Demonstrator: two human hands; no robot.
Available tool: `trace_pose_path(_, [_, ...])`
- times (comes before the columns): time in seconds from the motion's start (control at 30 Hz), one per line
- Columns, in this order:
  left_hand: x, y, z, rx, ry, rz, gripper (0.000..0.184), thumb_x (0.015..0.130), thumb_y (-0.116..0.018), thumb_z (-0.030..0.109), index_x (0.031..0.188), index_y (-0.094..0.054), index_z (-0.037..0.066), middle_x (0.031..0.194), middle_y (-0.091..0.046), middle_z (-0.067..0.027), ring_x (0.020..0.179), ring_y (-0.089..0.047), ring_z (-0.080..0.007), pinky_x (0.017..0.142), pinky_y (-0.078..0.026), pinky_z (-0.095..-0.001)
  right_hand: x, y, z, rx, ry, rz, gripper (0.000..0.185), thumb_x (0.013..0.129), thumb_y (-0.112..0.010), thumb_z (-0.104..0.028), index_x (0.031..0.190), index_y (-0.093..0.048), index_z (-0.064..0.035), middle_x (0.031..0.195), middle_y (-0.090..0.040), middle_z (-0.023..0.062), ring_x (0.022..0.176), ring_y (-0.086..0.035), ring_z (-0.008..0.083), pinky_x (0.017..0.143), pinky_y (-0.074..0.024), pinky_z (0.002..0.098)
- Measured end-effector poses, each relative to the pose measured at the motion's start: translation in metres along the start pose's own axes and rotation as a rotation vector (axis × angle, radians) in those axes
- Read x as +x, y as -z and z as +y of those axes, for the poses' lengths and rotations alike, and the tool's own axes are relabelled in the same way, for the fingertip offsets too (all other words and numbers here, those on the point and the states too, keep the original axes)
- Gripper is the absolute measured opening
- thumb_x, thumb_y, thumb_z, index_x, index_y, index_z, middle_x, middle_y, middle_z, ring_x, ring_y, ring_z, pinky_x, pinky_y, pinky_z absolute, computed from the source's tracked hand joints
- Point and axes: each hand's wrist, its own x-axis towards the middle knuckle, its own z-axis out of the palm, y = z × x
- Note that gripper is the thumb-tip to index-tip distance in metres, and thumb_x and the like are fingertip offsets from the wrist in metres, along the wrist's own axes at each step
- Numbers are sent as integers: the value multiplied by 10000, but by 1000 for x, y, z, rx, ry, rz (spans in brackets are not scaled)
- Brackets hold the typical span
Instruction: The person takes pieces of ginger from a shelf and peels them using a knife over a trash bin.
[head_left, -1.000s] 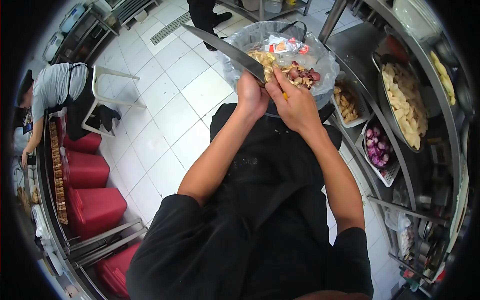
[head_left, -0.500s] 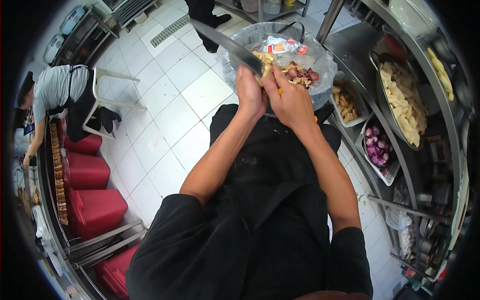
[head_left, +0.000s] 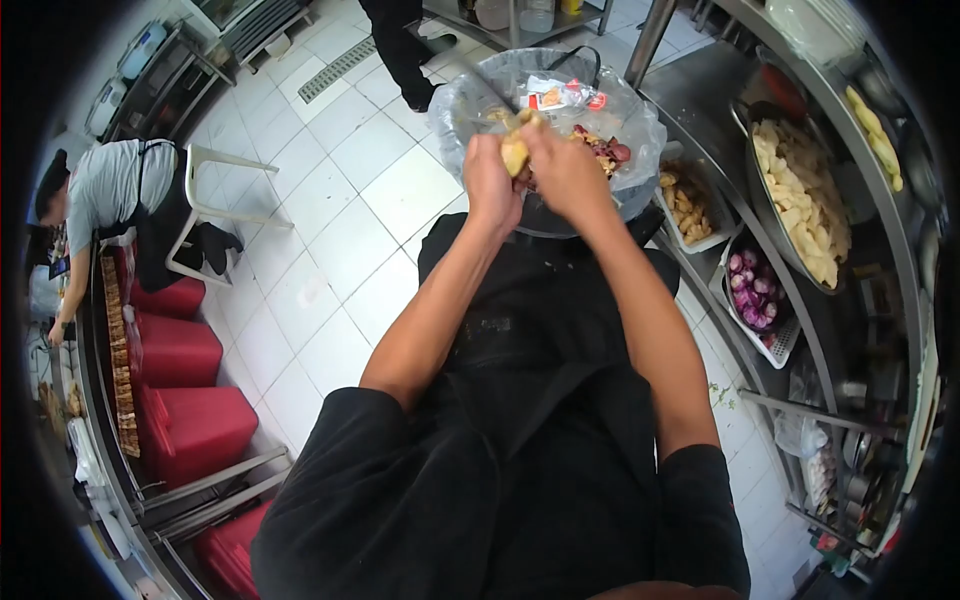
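Note:
Over a bin lined with clear plastic (head_left: 640, 140), my left hand (head_left: 490, 190) is closed around a yellowish, partly peeled piece of ginger (head_left: 514, 157). My right hand (head_left: 568, 172) grips a knife (head_left: 490, 82), its handle hidden by the fingers. The blade is smeared by motion and points up and to the left, close to the top of the ginger. Inside the bin lie reddish and brown peelings (head_left: 603, 150) and a white-and-red wrapper (head_left: 560, 95).
On the right-hand metal shelving are a basket of unpeeled ginger (head_left: 688, 208), a basket of purple onions (head_left: 755, 290) and a big pan of pale peeled pieces (head_left: 800, 205). At left a person (head_left: 120, 190) leans over a counter by a white stool (head_left: 195, 210) and red bins (head_left: 195, 430).
The knife blade has swung away and upward, lower and blurrier than before. The ginger now shows more of its pale yellow side in my left hand.

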Motion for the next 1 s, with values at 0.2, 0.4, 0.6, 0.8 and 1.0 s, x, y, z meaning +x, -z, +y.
trace_pose_path(0.2, [-7, -1, 9, -103, 64, -110, 298, 966, -379, 269, 895, -553, 38, 739, -559, -74, 595, -481, -159, 532, -351, -293, 33, 11, 33, 155, -227, -202, 733, 997, -370, -557, 1033, -632, 127, 1003, -668, 286, 953, -634, 305, 884, -468, 376])
trace_pose_path(0.4, [-10, 0, 19, -241, 114, -204, 328, 995, -380, 300, 965, -571, 36, 814, -585, -66, 652, -496, -154, 582, -375, -300, -14, 11, 16, 279, 117, 88, 591, 976, -422, -498, 1288, -582, -22, 1026, -669, 277, 1054, -620, 431, 941, -455, 428])
trace_pose_path(0.6, [-13, -14, 22, -182, 96, -117, 341, 1009, -363, 352, 971, -570, 84, 834, -633, -46, 643, -559, -146, 498, -375, -275, -49, 31, -10, 84, 209, 44, 565, 954, -492, -469, 1325, -564, -49, 954, -705, 203, 970, -649, 420, 889, -485, 458])
trace_pose_path(0.8, [-19, -20, 25, -124, 44, -100, 311, 1022, -344, 324, 1023, -551, 92, 865, -631, -45, 669, -589, -147, 475, -398, -270, -56, 38, -13, 33, 179, -14, 567, 952, -502, -470, 1332, -553, -52, 925, -709, 188, 928, -654, 424, 852, -492, 477])
trace_pose_path(1.0, [-20, -20, 23, -98, 12, -85, 269, 1026, -351, 288, 1054, -533, 92, 866, -616, -37, 679, -593, -141, 474, -404, -264, -58, 39, -17, 30, 170, -21, 567, 952, -500, -472, 1327, -554, -50, 936, -711, 174, 905, -655, 430, 829, -501, 480])
